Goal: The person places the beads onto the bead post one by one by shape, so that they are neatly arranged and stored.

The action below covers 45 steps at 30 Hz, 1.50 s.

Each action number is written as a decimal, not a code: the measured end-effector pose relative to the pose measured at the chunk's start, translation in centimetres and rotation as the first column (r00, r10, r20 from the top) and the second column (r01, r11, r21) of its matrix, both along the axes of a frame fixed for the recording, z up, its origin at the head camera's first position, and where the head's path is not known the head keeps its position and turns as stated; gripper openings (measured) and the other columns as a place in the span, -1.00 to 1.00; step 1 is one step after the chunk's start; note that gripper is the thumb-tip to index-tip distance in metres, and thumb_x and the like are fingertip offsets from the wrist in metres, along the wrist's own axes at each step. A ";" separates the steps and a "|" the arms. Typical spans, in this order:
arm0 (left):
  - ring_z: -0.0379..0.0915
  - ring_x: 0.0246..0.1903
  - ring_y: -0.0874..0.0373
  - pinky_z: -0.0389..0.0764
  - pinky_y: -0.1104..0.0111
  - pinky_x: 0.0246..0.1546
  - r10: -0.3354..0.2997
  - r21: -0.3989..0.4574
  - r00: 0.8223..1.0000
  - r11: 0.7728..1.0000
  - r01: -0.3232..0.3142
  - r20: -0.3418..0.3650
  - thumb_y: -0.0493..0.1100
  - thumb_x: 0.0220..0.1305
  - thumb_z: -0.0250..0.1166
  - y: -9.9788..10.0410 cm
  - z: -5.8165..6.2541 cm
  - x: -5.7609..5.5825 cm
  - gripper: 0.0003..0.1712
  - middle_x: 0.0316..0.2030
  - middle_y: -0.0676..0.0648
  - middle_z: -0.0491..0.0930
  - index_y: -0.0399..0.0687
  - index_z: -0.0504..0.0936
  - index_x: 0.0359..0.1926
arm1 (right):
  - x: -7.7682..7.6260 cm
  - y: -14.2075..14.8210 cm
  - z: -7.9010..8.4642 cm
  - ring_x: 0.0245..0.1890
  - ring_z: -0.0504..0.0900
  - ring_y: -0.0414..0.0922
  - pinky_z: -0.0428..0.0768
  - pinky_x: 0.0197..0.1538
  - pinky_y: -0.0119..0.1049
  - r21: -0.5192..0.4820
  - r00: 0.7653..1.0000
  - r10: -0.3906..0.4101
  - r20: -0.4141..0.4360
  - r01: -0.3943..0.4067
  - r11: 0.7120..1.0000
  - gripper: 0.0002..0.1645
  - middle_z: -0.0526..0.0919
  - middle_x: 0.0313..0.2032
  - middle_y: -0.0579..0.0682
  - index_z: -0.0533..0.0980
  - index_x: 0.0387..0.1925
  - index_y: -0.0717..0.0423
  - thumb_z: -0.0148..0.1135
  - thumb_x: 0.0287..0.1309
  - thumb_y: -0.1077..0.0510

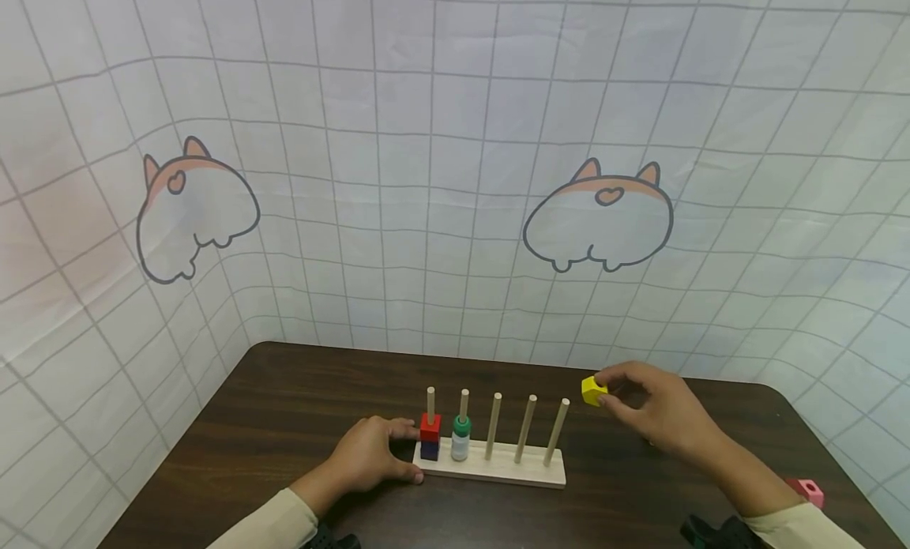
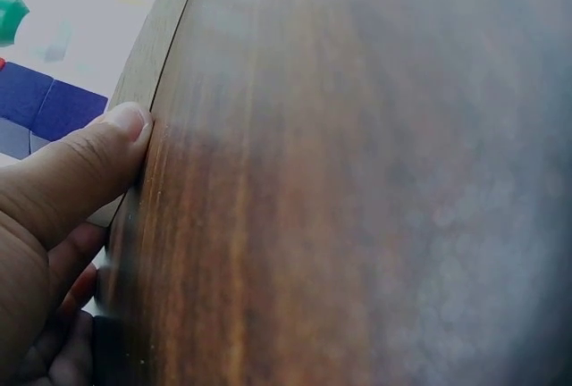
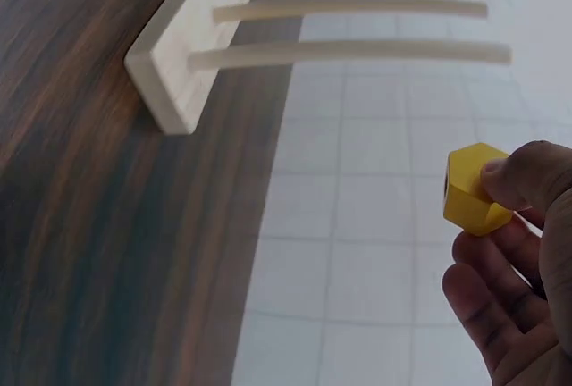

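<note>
A wooden peg board (image 1: 526, 471) with several upright pegs lies on the table. On its leftmost peg a red block (image 1: 430, 427) sits above dark blue ones (image 1: 430, 450). The second peg carries a green bead (image 1: 462, 426) over a white one (image 1: 460, 446); the other pegs are bare. My left hand (image 1: 366, 456) grips the board's left end, its thumb (image 2: 94, 158) against the front edge. Right of the last peg, my right hand (image 1: 657, 407) pinches a yellow hexagonal bead (image 3: 474, 191) between thumb and fingers, apart from the pegs.
A pink block (image 1: 810, 492) with a hole lies near the right edge of the dark wooden table (image 1: 298, 391), partly behind the right forearm. Behind the table hangs a white grid-patterned cloth (image 1: 426, 217).
</note>
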State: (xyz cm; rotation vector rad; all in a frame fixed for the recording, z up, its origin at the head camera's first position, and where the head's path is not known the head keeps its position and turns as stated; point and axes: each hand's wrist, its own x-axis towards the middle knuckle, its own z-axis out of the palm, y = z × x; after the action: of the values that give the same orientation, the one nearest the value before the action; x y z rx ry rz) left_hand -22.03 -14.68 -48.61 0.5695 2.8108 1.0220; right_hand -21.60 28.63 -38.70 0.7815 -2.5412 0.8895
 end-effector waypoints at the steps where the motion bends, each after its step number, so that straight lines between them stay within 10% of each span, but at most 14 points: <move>1: 0.47 0.24 -0.28 0.45 -0.18 0.20 0.001 0.000 1.000 1.000 -0.001 0.000 0.13 -0.14 0.70 0.0 0.0 0.0 -0.35 0.21 -0.19 0.61 0.08 0.80 0.04 | 0.0 -0.1 0.2 -0.31 0.67 -0.29 0.69 -0.30 -0.33 -0.005 1.000 0.008 -0.013 -0.008 1.000 -0.63 0.70 -0.20 -0.21 0.64 -0.05 -0.02 0.53 0.11 0.29; 45: 0.50 0.22 -0.25 0.48 -0.15 0.19 -0.001 -0.005 1.000 1.000 0.001 -0.018 0.14 -0.16 0.70 0.1 0.1 0.0 -0.35 0.18 -0.18 0.63 0.10 0.81 0.03 | 0.2 -8.2 3.4 -0.28 0.65 -0.30 0.70 -0.20 -0.31 -0.034 0.963 0.251 -0.093 -0.255 0.966 -0.63 0.70 -0.14 -0.15 0.66 -0.08 0.06 0.52 0.06 0.37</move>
State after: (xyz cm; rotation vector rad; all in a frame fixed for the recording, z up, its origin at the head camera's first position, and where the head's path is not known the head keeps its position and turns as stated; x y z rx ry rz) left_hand -22.05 -14.55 -48.50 0.5825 2.8276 1.0151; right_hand -21.43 20.38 -35.28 1.1246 -2.3703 0.9637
